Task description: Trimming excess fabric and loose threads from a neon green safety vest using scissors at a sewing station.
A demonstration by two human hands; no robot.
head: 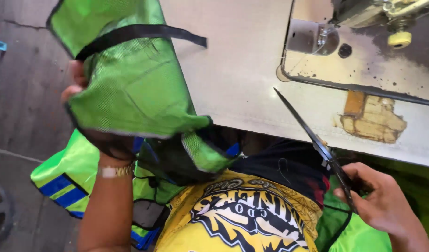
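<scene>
Two things are held beside the sewing table [242, 88]: a green mesh garment [130, 79] with black trim is gripped by the left hand [76, 84], raised off the table's left edge. Black scissors [317, 144] are clasped in the right hand [382, 200] below the table's front edge, their closed blades pointing up over it.

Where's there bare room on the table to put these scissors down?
The pale table top is bare between the green mesh fabric in the left hand and the sewing machine bed. The right hand with the scissors crowds the near edge.
</scene>
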